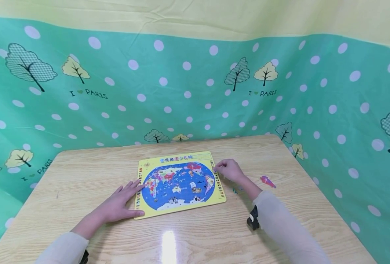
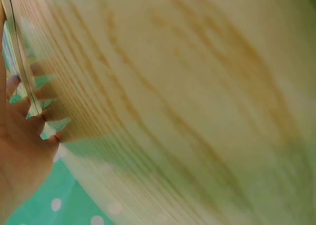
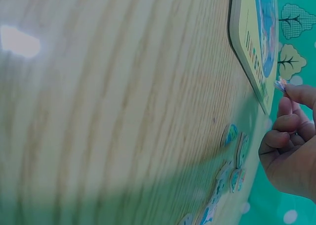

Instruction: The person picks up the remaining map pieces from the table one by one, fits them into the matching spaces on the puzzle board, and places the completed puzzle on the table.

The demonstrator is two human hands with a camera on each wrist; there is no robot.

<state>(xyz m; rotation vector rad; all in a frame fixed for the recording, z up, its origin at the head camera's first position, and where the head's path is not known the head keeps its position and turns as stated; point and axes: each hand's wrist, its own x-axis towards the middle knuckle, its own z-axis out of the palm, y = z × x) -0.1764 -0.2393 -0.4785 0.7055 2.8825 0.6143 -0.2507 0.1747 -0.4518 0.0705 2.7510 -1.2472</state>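
Observation:
A world map puzzle board (image 1: 181, 211) with a yellow border lies slightly turned on the table. My left hand (image 1: 122, 205) rests at its left edge, fingers spread and thumb on the lower left corner. In the left wrist view, the left hand (image 2: 22, 151) shows beside the board's side edge. Over the board's right border, my right hand (image 1: 230, 171) pinches a small puzzle piece (image 3: 280, 84) between thumb and finger. The right wrist view shows this piece as pale with coloured marks, held just above the board (image 3: 247, 42), the other fingers curled in.
Several loose puzzle pieces (image 3: 217, 188) lie on the wooden table (image 1: 181, 242) right of the board, partly behind the right forearm. Farther right is a pink-red piece (image 1: 268, 181). A green dotted curtain (image 1: 181, 91) hangs behind the table and along its right side.

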